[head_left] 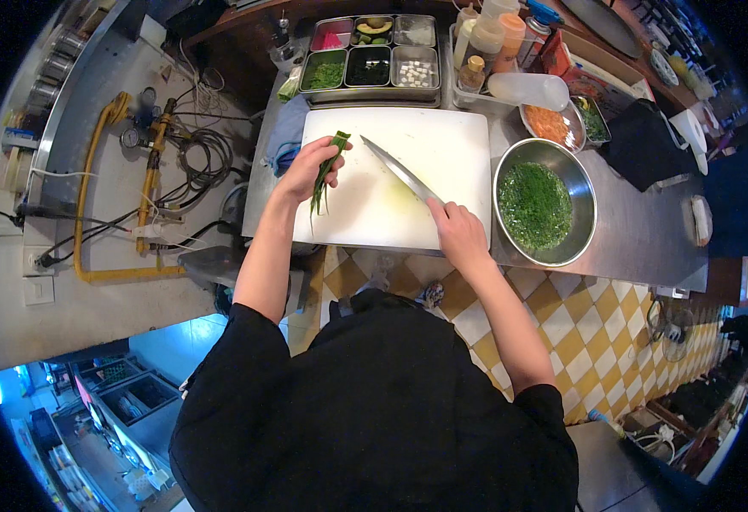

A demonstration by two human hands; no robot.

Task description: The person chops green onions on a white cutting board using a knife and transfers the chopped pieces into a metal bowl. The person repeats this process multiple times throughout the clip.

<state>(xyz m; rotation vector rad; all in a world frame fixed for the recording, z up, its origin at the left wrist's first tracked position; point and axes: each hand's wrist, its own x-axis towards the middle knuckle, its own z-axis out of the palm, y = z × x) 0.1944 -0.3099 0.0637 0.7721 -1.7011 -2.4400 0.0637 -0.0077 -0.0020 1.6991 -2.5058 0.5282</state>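
Over the left part of a white cutting board (442, 145), my left hand (313, 169) is closed around a small bunch of green onions (326, 177), their thin ends hanging downward. A long kitchen knife (398, 169) lies across the middle of the board, its tip toward the far left. Its handle end is wrapped by my right hand (459, 230) at the board's near right edge. Pale green wetness marks the board under the blade. Just right of the board stands a steel bowl (591, 209) holding finely chopped greens (534, 205).
Behind the board sits a metal tray of ingredient pans (365, 92). Squeeze bottles (509, 43) crowd a clear bin at the back right, near a container of orange shreds (548, 125). A blue cloth (287, 132) lies left of the board. Black cloth (643, 145) rests far right.
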